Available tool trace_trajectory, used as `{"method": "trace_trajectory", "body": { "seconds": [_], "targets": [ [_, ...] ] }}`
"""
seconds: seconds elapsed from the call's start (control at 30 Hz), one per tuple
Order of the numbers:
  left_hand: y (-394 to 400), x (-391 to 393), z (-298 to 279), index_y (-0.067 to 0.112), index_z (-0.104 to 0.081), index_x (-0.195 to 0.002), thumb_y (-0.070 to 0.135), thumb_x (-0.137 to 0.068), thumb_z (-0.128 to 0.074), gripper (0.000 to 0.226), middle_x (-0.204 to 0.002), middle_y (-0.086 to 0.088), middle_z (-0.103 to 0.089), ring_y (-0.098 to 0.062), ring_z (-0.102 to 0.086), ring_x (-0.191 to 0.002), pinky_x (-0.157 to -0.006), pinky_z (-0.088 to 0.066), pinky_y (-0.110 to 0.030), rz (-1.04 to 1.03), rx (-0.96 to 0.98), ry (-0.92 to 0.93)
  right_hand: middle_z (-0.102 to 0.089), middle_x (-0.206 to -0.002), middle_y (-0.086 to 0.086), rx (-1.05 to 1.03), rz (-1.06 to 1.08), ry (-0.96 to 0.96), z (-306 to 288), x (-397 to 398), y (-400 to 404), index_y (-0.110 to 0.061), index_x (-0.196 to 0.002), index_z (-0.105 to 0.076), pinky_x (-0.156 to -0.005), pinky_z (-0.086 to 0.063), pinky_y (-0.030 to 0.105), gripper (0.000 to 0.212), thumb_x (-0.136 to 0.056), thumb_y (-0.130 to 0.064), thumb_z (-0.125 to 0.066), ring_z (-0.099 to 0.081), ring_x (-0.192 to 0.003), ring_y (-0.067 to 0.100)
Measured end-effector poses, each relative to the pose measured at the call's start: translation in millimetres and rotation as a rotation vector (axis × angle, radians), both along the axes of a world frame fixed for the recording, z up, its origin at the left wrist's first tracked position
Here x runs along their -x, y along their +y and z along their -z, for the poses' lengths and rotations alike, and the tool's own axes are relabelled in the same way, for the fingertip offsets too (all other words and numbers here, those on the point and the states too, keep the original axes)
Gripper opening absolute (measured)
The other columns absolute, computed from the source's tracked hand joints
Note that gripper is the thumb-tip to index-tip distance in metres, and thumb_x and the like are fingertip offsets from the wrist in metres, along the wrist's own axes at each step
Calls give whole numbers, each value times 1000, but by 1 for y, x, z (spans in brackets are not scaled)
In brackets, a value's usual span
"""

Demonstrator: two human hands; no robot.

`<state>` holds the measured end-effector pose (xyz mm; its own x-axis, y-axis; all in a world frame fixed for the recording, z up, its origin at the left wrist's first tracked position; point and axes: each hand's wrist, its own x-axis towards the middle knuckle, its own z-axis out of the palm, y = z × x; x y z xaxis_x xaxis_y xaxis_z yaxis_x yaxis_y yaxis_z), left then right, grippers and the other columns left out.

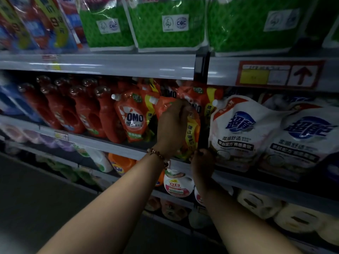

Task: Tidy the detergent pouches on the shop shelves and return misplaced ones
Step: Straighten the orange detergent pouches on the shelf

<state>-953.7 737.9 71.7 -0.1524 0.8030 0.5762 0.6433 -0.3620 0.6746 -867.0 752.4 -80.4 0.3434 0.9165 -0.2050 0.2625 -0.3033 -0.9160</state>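
Observation:
On the middle shelf (117, 144) stand several orange OMO detergent pouches. One orange OMO pouch (192, 132) stands upright at the shelf front between both hands. My left hand (171, 125), with a bead bracelet on the wrist, grips its upper part near the white spout. My right hand (202, 165) holds its bottom right corner at the shelf edge. Another OMO pouch (133, 116) stands just left of it, and more sit behind. White pouches with blue logos (236, 132) fill the shelf to the right.
Red detergent bottles (86, 110) line the middle shelf on the left. Green pouches (168, 22) stand on the top shelf above a price label with a red arrow (278, 74). Lower shelves hold an orange Tide bottle (121, 165), round pouches and yellow rolls (260, 204). Dark aisle floor lies at lower left.

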Motion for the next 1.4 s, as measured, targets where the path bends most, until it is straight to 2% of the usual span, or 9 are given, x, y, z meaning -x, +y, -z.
{"method": "trace_trajectory", "body": {
  "seconds": [0.13, 0.3, 0.37, 0.47, 0.77, 0.97, 1.13, 1.27, 1.4],
  "targets": [
    [1, -6, 0, 18, -60, -112, 24, -104, -49, 15, -83, 8, -64, -3, -54, -54, -50, -44, -30, 46, 35, -34, -70, -108, 11, 28, 83, 70, -18, 0, -12, -12, -115, -66, -82, -51, 43, 30, -96, -24, -46, -64, -96, 31],
    [-34, 16, 10, 32, -38, -148, 23, -104, -48, 46, -119, -1, -68, -10, -62, -68, -58, -54, -28, 161, 94, 68, -54, -99, -4, -110, 6, 240, -46, 3, -54, -5, -122, -51, -68, -38, 18, 26, -98, -14, -51, -51, -85, 8],
    [-53, 38, 17, 34, -32, -151, 24, -103, -50, 53, -117, -5, -66, -14, -63, -67, -57, -52, -29, 136, 69, 140, -57, -122, -2, -161, -97, 217, -49, 12, -72, -4, -137, -47, -83, -40, 9, 39, -99, -10, -51, -52, -106, 6],
    [-59, 85, 28, 24, -37, -151, 24, -100, -53, 54, -149, -9, -46, -25, -55, -125, -97, -52, -39, -36, 42, 362, -42, -141, -9, -162, -297, 137, -52, 45, -100, -20, -147, -40, -94, -29, 4, 51, -99, -9, -52, -36, -129, 4],
    [-7, 189, 15, 10, -50, -142, 29, -92, -58, 54, -158, -23, -29, -48, -33, -141, -98, -48, -55, -106, 102, 734, -17, -162, -3, -219, -626, -255, -62, 135, -48, -27, -154, -26, -120, -17, 31, 53, -103, -16, -39, -16, -149, 17],
    [27, 224, 21, 10, -31, -154, 25, -86, -65, 78, -160, -19, -26, -40, -25, -147, -108, -38, -53, -113, 52, 896, -34, -154, 13, -62, -351, 82, -55, 171, -8, -13, -152, -28, -109, -36, 38, 47, -106, -21, -38, -40, -136, 32],
    [30, 231, 22, 10, -28, -155, 33, -82, -68, 87, -159, -18, -29, -38, -32, -145, -97, -44, -46, -151, 41, 917, -50, -141, 17, -64, -261, 86, -57, 195, 10, -10, -151, -32, -62, -42, 15, 51, -102, -13, -48, -60, -90, 24],
    [30, 237, 17, 11, -40, -150, 38, -75, -71, 85, -154, -19, -39, -38, -49, -130, -87, -49, -42, -189, 30, 1017, -63, -124, 7, -208, -257, -26, -50, 206, 13, -14, -134, -54, -96, -47, 40, 61, -80, -40, -69, -59, -111, 26],
    [33, 238, 2, 11, -42, -149, 30, -76, -73, 81, -146, -22, -47, -37, -55, -114, -83, -49, -42, -149, -32, 962, -61, -120, 16, -133, -292, -57, -47, 205, 17, -2, -128, -55, -94, -45, 40, 45, -90, -20, -69, -58, -112, 34]
  ]
}}
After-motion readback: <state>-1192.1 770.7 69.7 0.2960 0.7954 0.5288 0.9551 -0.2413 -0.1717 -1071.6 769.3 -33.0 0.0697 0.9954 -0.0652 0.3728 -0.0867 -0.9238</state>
